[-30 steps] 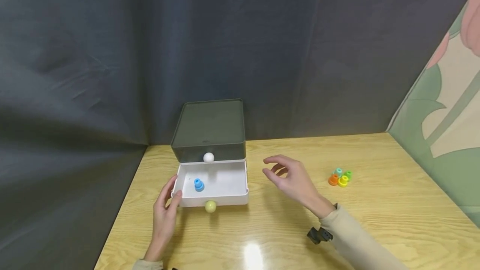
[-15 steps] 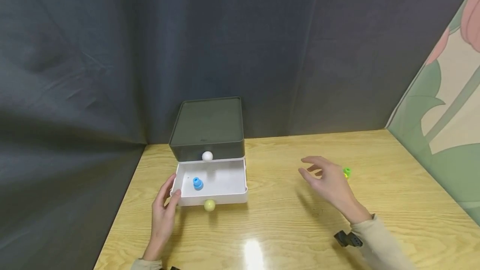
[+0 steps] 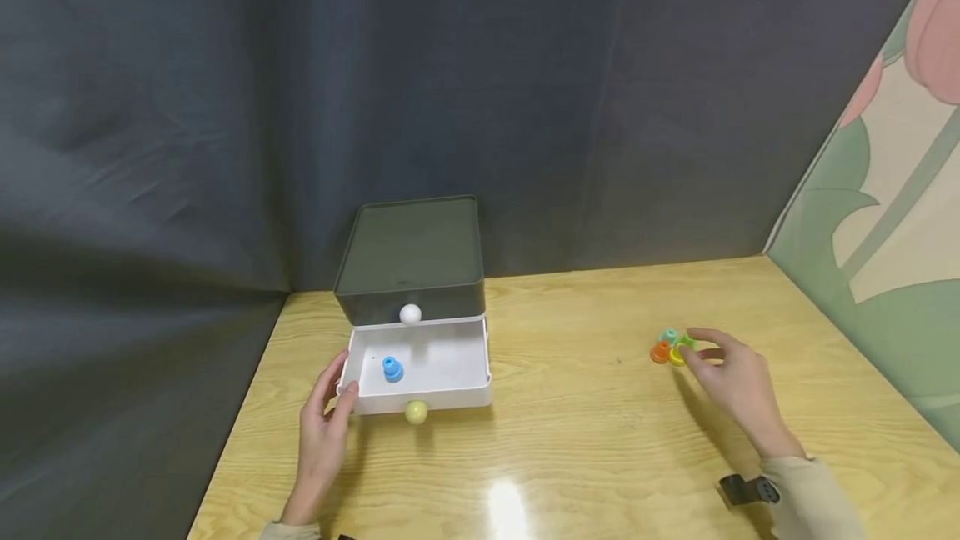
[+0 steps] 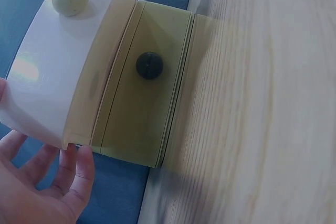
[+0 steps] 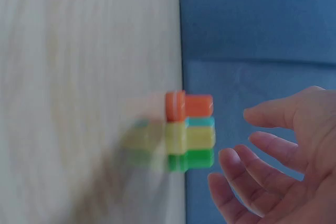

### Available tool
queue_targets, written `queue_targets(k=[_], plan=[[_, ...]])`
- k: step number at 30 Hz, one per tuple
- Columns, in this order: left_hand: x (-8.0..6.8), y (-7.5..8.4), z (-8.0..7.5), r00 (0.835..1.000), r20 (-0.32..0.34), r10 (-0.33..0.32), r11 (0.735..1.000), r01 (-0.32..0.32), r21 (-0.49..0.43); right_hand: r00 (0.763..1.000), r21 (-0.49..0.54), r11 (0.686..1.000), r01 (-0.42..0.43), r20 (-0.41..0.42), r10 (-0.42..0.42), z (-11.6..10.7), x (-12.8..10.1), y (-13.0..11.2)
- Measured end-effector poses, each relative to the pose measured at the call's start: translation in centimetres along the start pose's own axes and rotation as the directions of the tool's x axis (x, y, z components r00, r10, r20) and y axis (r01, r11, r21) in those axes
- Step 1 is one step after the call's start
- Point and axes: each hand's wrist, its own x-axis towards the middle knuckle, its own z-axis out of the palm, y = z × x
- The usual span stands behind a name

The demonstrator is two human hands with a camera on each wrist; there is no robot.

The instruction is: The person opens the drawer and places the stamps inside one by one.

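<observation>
While our left hand [image 3: 324, 432] rests on the wooden table [image 3: 570, 440] with its fingers straight and relaxed, the thumb touches the left front corner of the white drawer [image 3: 420, 367], which is pulled out of the dark box [image 3: 408, 261]. In the left wrist view the same fingers [image 4: 79, 174] lie just beside the drawer's corner and they hold nothing. Inside the drawer a small blue piece [image 3: 392, 369] stands on the floor, near the left wall. A pale yellow knob [image 3: 416, 412] sits on the front of the drawer, and a white knob [image 3: 410, 314] sits on the front of the box above it. Our right hand [image 3: 738, 386] is far to the right, well apart from the drawer, and it reaches to a small group of coloured pieces [image 3: 672, 347] on the table: orange, yellow, green and light blue ones, which stand close together. The fingers of this hand are spread and lightly bent, and they grip nothing; in the head view the fingertips are just beside the pieces, and we cannot tell if they touch. In the right wrist view the fingers [image 5: 252, 163] are near the pieces [image 5: 190, 131] but apart from them
</observation>
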Motion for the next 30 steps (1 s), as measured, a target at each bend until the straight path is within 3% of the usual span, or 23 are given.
queue_targets(k=[13,30], plan=[[-0.2,0.2,-0.4,1.000,-0.005,-0.021,0.999,0.021,0.028,0.999,0.021,0.999,-0.024,0.034,0.024,1.3,0.5,1.8],[0.0,0.2,-0.2,1.000,0.010,-0.021,1.000,0.021,0.013,0.995,0.022,0.997,-0.074,0.067,0.073,1.1,0.7,3.3]])
